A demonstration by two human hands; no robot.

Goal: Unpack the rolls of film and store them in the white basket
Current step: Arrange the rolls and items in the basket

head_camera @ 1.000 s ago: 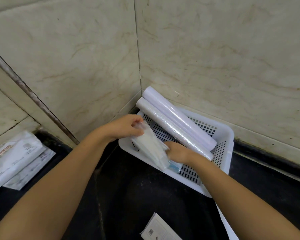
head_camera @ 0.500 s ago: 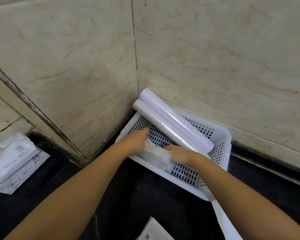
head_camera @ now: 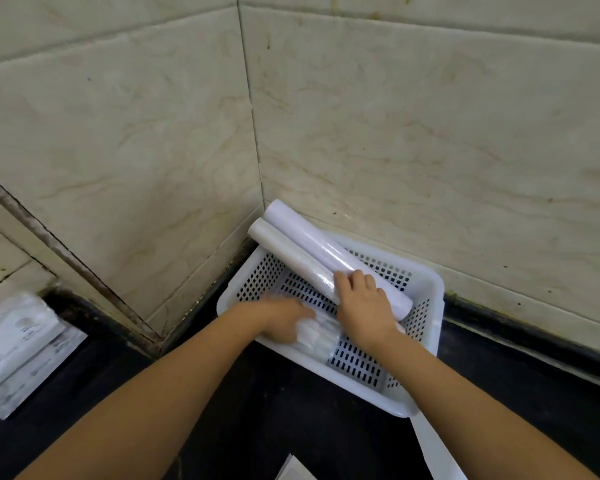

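Observation:
A white perforated basket (head_camera: 426, 289) stands in the wall corner on a black counter. Two long film rolls lean across it, their top ends against the wall: a lavender roll (head_camera: 312, 237) and a clear shiny roll (head_camera: 291, 258) beside it. A third, whitish roll (head_camera: 317, 332) lies on the basket floor near the front rim. My left hand (head_camera: 281, 318) rests on this third roll's left part. My right hand (head_camera: 364, 303) lies over the lower ends of the two leaning rolls, fingers spread on them.
Flat white printed packages (head_camera: 18, 344) are stacked at the left on the counter. A white paper sheet (head_camera: 293, 471) pokes in at the bottom edge, and a white strip (head_camera: 433, 452) lies below the basket's front corner. Marble-tiled walls close in behind.
The third roll went from held above the basket rim down onto the basket floor. My right hand left that roll and moved up onto the two leaning rolls.

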